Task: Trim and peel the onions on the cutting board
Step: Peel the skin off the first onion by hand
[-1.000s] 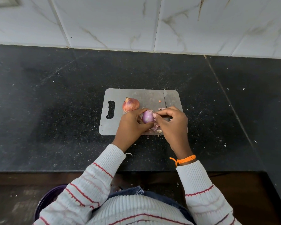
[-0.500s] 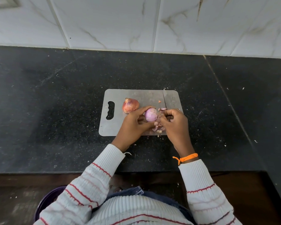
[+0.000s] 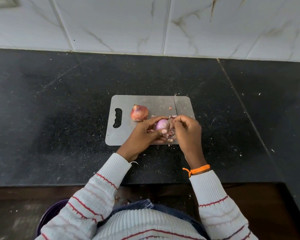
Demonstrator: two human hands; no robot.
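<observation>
The right hand (image 3: 186,130) has drawn a little away from the purple onion (image 3: 162,124) since a second ago, its fingers pinched on a strip of skin (image 3: 171,122) that now stands off the bulb. The left hand (image 3: 144,134) still cradles that onion over the near edge of the cutting board (image 3: 156,103), thumb on its front. Most of the bulb shows bare and glossy, so peeling looks nearly done. The second onion (image 3: 139,112) sits unpeeled on the board just beside the left hand. The knife (image 3: 176,105) lies idle on the board.
</observation>
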